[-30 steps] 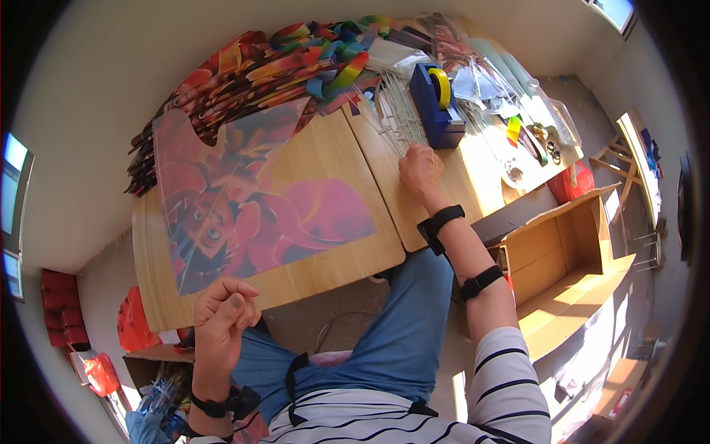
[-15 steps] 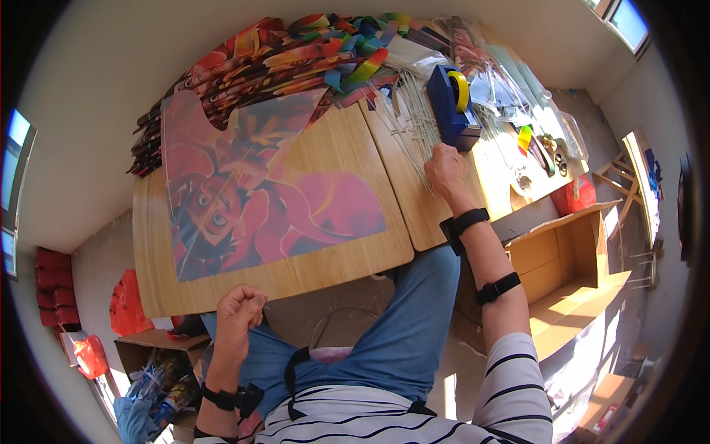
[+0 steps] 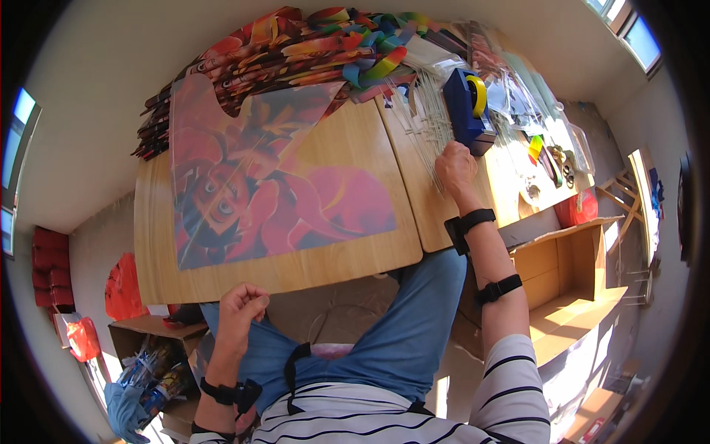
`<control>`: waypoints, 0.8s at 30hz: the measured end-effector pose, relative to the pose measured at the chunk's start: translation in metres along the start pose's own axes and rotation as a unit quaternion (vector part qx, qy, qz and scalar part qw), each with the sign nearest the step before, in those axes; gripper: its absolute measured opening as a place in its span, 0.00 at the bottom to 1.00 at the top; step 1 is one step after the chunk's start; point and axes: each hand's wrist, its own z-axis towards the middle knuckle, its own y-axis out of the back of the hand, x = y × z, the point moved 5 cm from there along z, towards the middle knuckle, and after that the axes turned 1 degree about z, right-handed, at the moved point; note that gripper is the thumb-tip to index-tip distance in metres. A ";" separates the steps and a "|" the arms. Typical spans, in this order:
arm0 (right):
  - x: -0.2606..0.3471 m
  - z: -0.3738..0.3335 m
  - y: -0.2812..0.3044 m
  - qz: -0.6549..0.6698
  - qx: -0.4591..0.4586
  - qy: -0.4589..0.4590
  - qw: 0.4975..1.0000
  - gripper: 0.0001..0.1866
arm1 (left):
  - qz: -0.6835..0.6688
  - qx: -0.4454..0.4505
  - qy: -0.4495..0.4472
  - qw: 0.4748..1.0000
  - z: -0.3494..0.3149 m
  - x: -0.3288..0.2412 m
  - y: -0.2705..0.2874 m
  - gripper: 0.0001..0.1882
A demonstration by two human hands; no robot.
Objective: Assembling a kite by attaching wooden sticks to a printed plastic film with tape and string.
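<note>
My right hand (image 3: 456,169) is closed just below the near end of a blue tape dispenser (image 3: 464,111) with a yellow roll of tape (image 3: 478,96). Thin white sticks (image 3: 425,111) lie to its left, some running beside the fingers. What the fingers pinch, if anything, is hidden. Off the table's near edge, my left hand (image 3: 241,314) has its fingers curled together; I cannot make out anything between them. Between the hands and beyond lies a large printed sheet (image 3: 296,203), translucent, with a red and pink cartoon figure, flat on the wooden table (image 3: 362,148).
Bundled printed sheets (image 3: 259,63) and rainbow ribbons (image 3: 384,63) pile up along the far edge. Clear plastic bags (image 3: 518,111) and scissors (image 3: 567,175) are at the right. An open cardboard box (image 3: 562,266) stands right of my arm; another box (image 3: 151,325) holds packages at left.
The whole view has shifted slightly, so the table sits a little farther right. Both hands keep nearly the same pose; the sheet and dispenser stay in place on the table.
</note>
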 end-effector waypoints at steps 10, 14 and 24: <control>-0.008 -0.076 0.038 0.168 0.033 0.138 0.976 0.04 | 0.045 -0.039 -0.025 0.998 0.007 0.021 0.030 0.03; 0.044 -0.135 0.026 0.214 0.078 0.245 0.942 0.04 | 0.090 -0.078 -0.071 0.990 0.007 0.028 0.044 0.04; 0.182 -0.205 -0.034 0.196 0.147 0.408 0.880 0.03 | 0.267 -0.161 -0.267 0.912 0.014 0.008 0.060 0.05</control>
